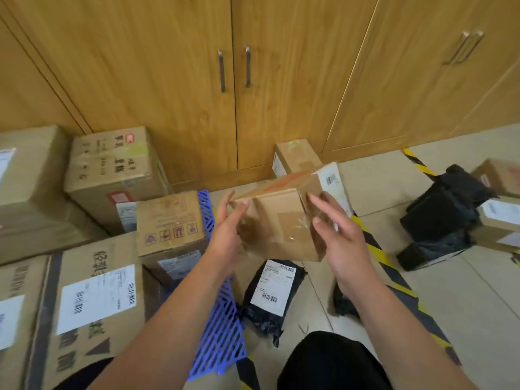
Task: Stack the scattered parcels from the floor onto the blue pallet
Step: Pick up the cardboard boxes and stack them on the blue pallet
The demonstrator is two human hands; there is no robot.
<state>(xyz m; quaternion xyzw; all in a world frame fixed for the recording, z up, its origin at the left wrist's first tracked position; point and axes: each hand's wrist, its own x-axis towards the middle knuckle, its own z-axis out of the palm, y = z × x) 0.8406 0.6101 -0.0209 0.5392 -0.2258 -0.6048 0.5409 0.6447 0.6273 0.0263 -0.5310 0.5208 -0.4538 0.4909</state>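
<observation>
- left hand (225, 232) and right hand (341, 241) are carrying a cardboard parcel (281, 220) at frame centre; fingers are lying nearly straight, pressing flat on opposite sides, not curling round it; the parcel is hanging tilted, off the floor
- parcel: brown corrugated box; glossy clear tape is wrinkling over the near face; white barcode label on the upper-right face; red print on top
- blue pallet (222, 333) is showing as a slotted plastic grid at lower centre, just left of the parcel; taped cartons (98, 294) are sitting on it, filling the left of the frame, several with white labels
- black poly bag (270, 294) with a white label is lying crumpled on the tile floor (464, 305) below the parcel; black wrapped bundles (441, 215) at right
- small carton (295, 156) is standing against wood-grain cabinet doors (281, 80); yellow-black striped tape (380, 254) is running diagonally across the floor
</observation>
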